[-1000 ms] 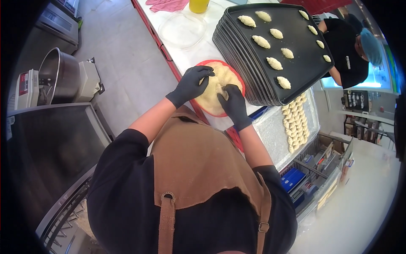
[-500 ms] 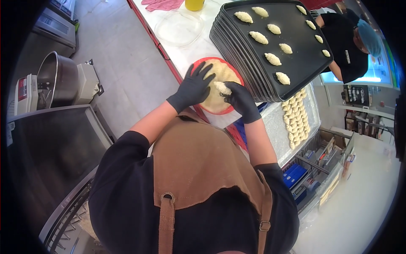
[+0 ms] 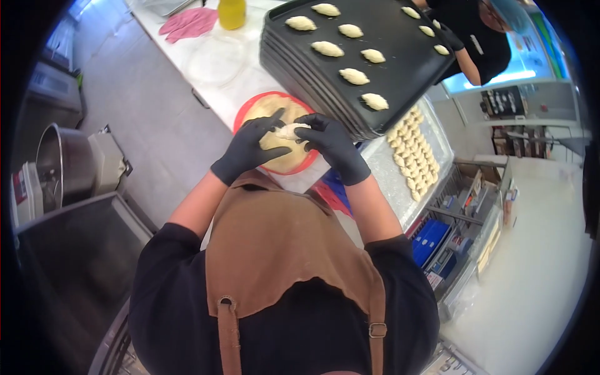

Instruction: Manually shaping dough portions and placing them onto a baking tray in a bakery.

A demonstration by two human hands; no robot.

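Note:
My left hand [image 3: 250, 144], in a black glove, has its thumb and index finger stretched apart at the left of a pale, crumb-coated dough piece [image 3: 290, 131]; whether its fingertips touch the piece is unclear. My right hand [image 3: 328, 140], also black-gloved, grips that piece from the right with curled fingers. Both are over a round red-rimmed container [image 3: 265, 99] with a pale yellowish crumbly coating inside. Just beyond stands a stack of dark baking trays [image 3: 400, 75], the top one holding several coated oval pieces [image 3: 354, 76].
White table [image 3: 194, 75] carries a clear lid [image 3: 212, 62], pink cloth [image 3: 187, 25] and yellow container [image 3: 231, 12]. Rows of shaped dough [image 3: 412, 153] lie at right on a plastic-covered tray. A co-worker [image 3: 475, 44] reaches to the trays. Mixer [image 3: 65, 162] stands at left.
My right hand has lifted the coated piece out of the coating and brought it between both hands. The view has shifted, moving the trays up-left. The co-worker's gloved hand now shows at the tray.

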